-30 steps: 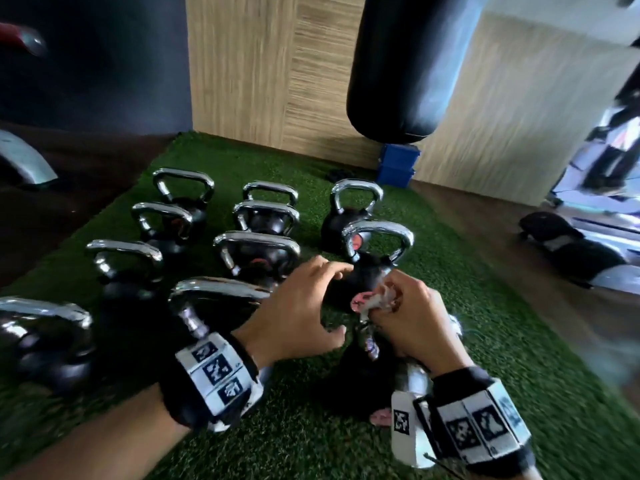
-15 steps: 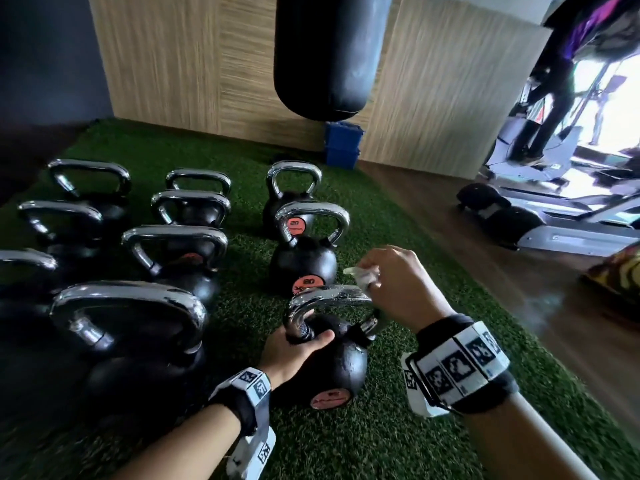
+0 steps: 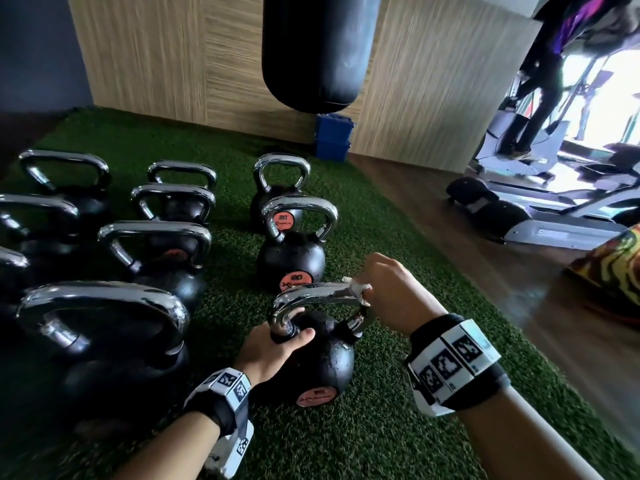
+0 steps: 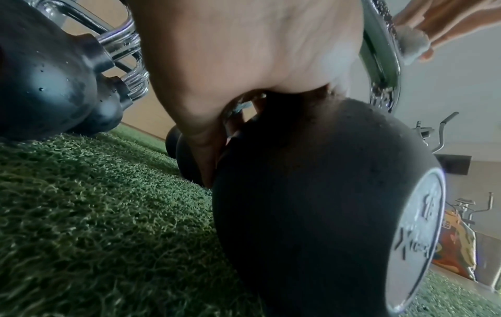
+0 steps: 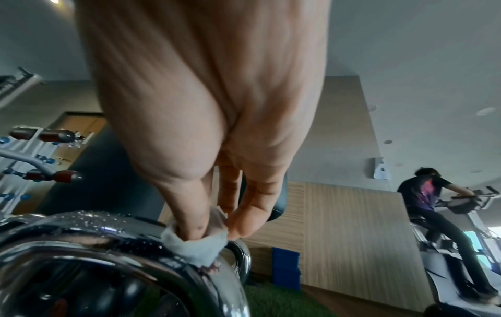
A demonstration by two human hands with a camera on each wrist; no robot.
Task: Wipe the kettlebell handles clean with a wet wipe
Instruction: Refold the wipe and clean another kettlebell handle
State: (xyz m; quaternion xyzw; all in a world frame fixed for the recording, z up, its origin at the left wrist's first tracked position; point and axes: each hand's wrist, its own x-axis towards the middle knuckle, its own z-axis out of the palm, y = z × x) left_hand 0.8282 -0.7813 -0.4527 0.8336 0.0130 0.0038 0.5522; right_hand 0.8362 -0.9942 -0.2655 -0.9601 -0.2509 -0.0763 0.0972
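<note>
Daylight pours in from the far right, where the window (image 3: 595,109) is blown out to white. The left side and the near left corner sink into shadow, and the dark kettlebells (image 3: 104,341) there lose detail. Chrome handles (image 3: 311,294) carry hard glare streaks. The head view bends straight lines at its edges, and the far right is smeared. In both wrist views the skin close to the lens is soft, dim and out of focus, with grainy backgrounds.
</note>
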